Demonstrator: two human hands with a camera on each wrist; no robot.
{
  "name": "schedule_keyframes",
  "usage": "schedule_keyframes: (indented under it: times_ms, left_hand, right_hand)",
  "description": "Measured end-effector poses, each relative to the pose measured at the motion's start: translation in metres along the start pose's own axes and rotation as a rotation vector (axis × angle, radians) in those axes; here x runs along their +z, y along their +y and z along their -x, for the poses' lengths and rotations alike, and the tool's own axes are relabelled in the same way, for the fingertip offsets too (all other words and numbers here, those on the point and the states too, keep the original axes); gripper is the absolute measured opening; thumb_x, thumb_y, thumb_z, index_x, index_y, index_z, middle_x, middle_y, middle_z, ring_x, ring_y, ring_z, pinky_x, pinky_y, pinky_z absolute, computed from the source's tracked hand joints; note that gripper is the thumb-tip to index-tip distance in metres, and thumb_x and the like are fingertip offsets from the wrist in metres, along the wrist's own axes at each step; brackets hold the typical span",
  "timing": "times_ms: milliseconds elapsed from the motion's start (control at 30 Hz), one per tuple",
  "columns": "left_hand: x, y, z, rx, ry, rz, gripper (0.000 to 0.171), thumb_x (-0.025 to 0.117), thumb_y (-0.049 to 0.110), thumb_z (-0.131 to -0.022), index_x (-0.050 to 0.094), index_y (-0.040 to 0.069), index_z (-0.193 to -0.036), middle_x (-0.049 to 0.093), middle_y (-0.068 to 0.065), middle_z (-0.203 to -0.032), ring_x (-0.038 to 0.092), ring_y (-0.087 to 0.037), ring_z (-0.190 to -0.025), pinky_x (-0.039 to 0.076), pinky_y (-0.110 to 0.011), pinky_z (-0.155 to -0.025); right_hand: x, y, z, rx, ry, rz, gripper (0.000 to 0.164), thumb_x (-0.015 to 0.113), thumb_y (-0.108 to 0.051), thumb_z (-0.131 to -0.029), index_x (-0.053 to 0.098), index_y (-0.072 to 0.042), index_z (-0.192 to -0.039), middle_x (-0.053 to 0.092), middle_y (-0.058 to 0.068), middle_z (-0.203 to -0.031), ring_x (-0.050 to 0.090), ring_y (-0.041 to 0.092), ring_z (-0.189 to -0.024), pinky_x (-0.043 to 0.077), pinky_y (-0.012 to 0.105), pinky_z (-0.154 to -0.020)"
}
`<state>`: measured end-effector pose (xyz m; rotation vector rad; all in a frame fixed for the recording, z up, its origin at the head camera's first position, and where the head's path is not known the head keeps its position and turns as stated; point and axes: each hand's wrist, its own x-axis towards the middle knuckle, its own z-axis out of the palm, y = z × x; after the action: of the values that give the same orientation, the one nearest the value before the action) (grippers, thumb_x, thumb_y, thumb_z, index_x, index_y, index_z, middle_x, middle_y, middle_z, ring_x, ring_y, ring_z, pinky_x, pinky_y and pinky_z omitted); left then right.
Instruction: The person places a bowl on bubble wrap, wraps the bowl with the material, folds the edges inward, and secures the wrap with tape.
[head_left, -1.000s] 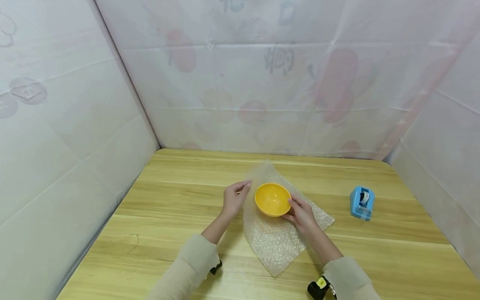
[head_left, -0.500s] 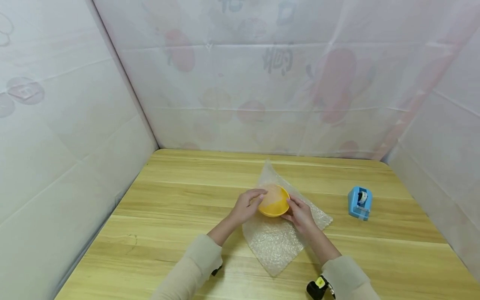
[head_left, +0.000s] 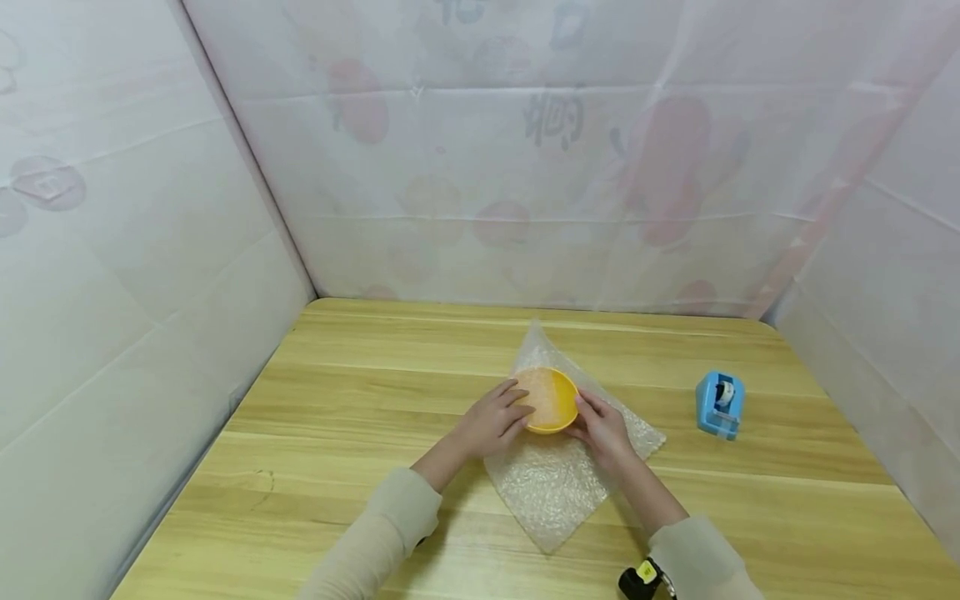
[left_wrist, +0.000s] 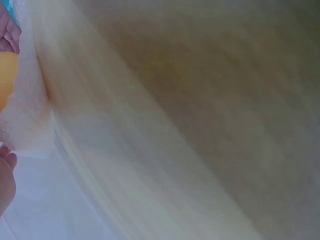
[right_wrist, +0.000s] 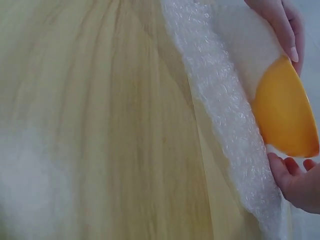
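A yellow bowl (head_left: pixel 567 402) stands on a sheet of bubble wrap (head_left: pixel 551 496), a flap of which lies over the bowl's left part. My right hand (head_left: pixel 606 430) grips the bowl by its right side, thumb at the rim. With fingers extended, my left hand (head_left: pixel 489 422) rests on the flap at the bowl's left rim. In the right wrist view, the bare orange-yellow part of the bowl (right_wrist: pixel 284 110) shows between both hands. The left wrist view catches only a bit of the bowl (left_wrist: pixel 7 75) and of my left hand (left_wrist: pixel 6 182) at its left edge.
A blue tape dispenser (head_left: pixel 720 405) with a roll of tape stands on the wooden table (head_left: pixel 360 400) to the right. A black and yellow device (head_left: pixel 641 577) sits by the right sleeve. White printed cloth walls (head_left: pixel 450 167) enclose the table at the back and sides.
My left hand has moved right, bringing the left flap of bubble wrap over the bowl, and its fingers have spread onto it. My right hand has kept its grip on the bowl.
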<state>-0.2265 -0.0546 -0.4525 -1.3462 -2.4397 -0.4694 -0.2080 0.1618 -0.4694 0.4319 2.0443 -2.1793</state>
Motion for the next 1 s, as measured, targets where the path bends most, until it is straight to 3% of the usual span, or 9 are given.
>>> schedule_keyframes:
  times_ms: [133, 233, 367, 467, 533, 633, 733, 833, 1000]
  left_hand:
    - [0.003, 0.0, 0.001, -0.026, -0.036, -0.013, 0.027, 0.047, 0.018, -0.095, 0.066, 0.005, -0.109, 0.062, -0.016, -0.12, 0.05, -0.033, -0.123, 0.03, -0.039, -0.112]
    - [0.005, 0.001, 0.002, -0.055, -0.079, -0.013, 0.029, 0.045, 0.02, -0.096, 0.066, 0.006, -0.111, 0.059, -0.016, -0.124, 0.046, -0.034, -0.126, 0.029, -0.039, -0.112]
    - [0.005, 0.003, 0.003, -0.069, -0.091, -0.001, 0.03, 0.045, 0.021, -0.096, 0.066, 0.006, -0.111, 0.059, -0.016, -0.125, 0.045, -0.034, -0.127, 0.029, -0.038, -0.112]
    - [0.005, 0.004, 0.003, -0.066, -0.088, -0.004, 0.03, 0.045, 0.021, -0.096, 0.067, 0.006, -0.111, 0.06, -0.015, -0.124, 0.046, -0.033, -0.127, 0.029, -0.038, -0.112]
    - [0.005, 0.005, 0.002, -0.062, -0.09, -0.009, 0.029, 0.045, 0.021, -0.097, 0.067, 0.007, -0.111, 0.06, -0.015, -0.123, 0.047, -0.032, -0.126, 0.03, -0.038, -0.112]
    - [0.005, 0.005, 0.002, -0.059, -0.095, -0.018, 0.029, 0.045, 0.022, -0.097, 0.067, 0.008, -0.11, 0.061, -0.014, -0.123, 0.047, -0.032, -0.125, 0.03, -0.037, -0.112]
    - [0.006, 0.005, 0.002, -0.056, -0.092, -0.021, 0.029, 0.045, 0.022, -0.096, 0.067, 0.008, -0.11, 0.061, -0.014, -0.122, 0.048, -0.032, -0.125, 0.031, -0.037, -0.111]
    - [0.006, 0.004, 0.002, -0.052, -0.08, -0.021, 0.029, 0.046, 0.022, -0.096, 0.068, 0.008, -0.108, 0.062, -0.014, -0.12, 0.049, -0.032, -0.124, 0.031, -0.036, -0.111]
    - [0.006, 0.004, 0.002, -0.041, -0.063, -0.032, 0.028, 0.046, 0.02, -0.095, 0.068, 0.008, -0.107, 0.063, -0.013, -0.118, 0.05, -0.032, -0.123, 0.031, -0.036, -0.111]
  right_hand:
    - [-0.011, -0.005, 0.01, -0.091, 0.106, 0.185, 0.038, 0.049, -0.015, -0.095, 0.049, 0.001, -0.13, 0.062, 0.011, -0.108, 0.06, 0.007, -0.083, 0.053, 0.018, -0.072]
    - [-0.026, -0.006, 0.022, -0.141, 0.244, 0.35, 0.035, 0.049, -0.01, -0.092, 0.053, 0.002, -0.125, 0.059, 0.018, -0.116, 0.054, 0.018, -0.097, 0.045, 0.019, -0.075]
    - [-0.051, -0.004, 0.033, -0.074, 0.402, 0.42, 0.043, 0.048, -0.011, -0.09, 0.048, -0.002, -0.132, 0.052, 0.025, -0.12, 0.051, 0.028, -0.096, 0.044, 0.026, -0.069]
    - [-0.069, -0.004, 0.039, 0.013, 0.414, 0.342, 0.054, 0.046, -0.014, -0.091, 0.032, -0.004, -0.142, 0.039, 0.029, -0.132, 0.048, 0.036, -0.105, 0.05, 0.037, -0.078]
    - [-0.079, -0.002, 0.042, 0.06, 0.404, 0.28, 0.06, 0.046, -0.016, -0.092, 0.023, -0.002, -0.146, 0.028, 0.029, -0.142, 0.038, 0.037, -0.118, 0.045, 0.039, -0.089]
    - [-0.09, -0.001, 0.047, 0.114, 0.334, 0.132, 0.067, 0.044, -0.016, -0.093, 0.009, -0.003, -0.148, 0.013, 0.026, -0.151, 0.035, 0.028, -0.125, 0.04, 0.03, -0.099]
    - [-0.098, -0.001, 0.051, 0.16, 0.217, -0.051, 0.067, 0.037, -0.016, -0.096, -0.005, -0.007, -0.148, 0.008, 0.019, -0.153, 0.04, 0.012, -0.116, 0.04, 0.015, -0.098]
    - [-0.103, -0.002, 0.053, 0.213, 0.105, -0.225, 0.065, 0.03, -0.014, -0.099, -0.013, -0.01, -0.147, 0.011, 0.017, -0.15, 0.041, 0.004, -0.112, 0.034, 0.019, -0.105]
    - [-0.104, -0.002, 0.052, 0.247, 0.06, -0.318, 0.058, 0.033, -0.009, -0.098, 0.003, -0.005, -0.148, 0.046, 0.003, -0.118, 0.051, 0.001, -0.101, 0.035, 0.023, -0.107]
